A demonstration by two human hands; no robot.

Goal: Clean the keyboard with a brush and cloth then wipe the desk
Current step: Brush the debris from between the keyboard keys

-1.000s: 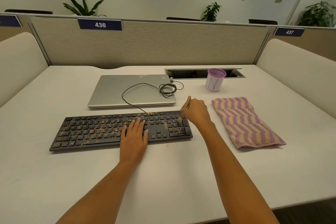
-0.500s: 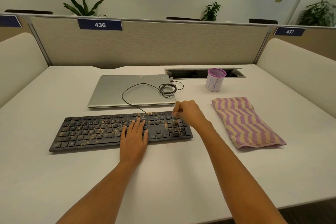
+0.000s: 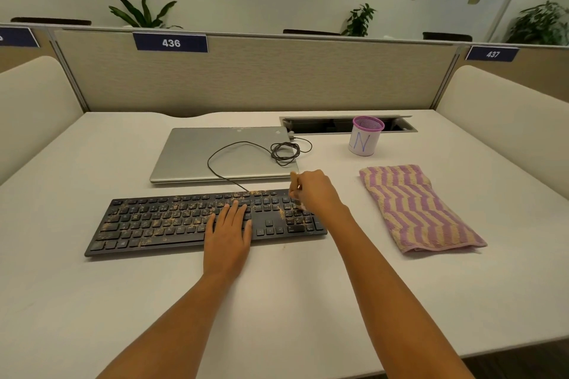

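Keyboard (image 3: 154,221) sat on the worktop (image 3: 277,301) in front of a closed laptop (image 3: 200,157), keys speckled with tan crumbs. Left hand (image 3: 229,231) lay flat on the keys right of centre, fingers straight and close together, hiding several keys. Right hand (image 3: 317,192) was curled over the numpad end, pinching a brush (image 3: 294,180); only the pale handle tip showed above the fist, bristles blurred and mostly hidden, contact with the keys unclear. Striped cloth (image 3: 415,209) lay folded to the right, apart from the keyboard, untouched. Cable (image 3: 246,148) was coiled on the laptop lid. Purple-rimmed cup (image 3: 365,140) stood behind the cloth, contents not visible
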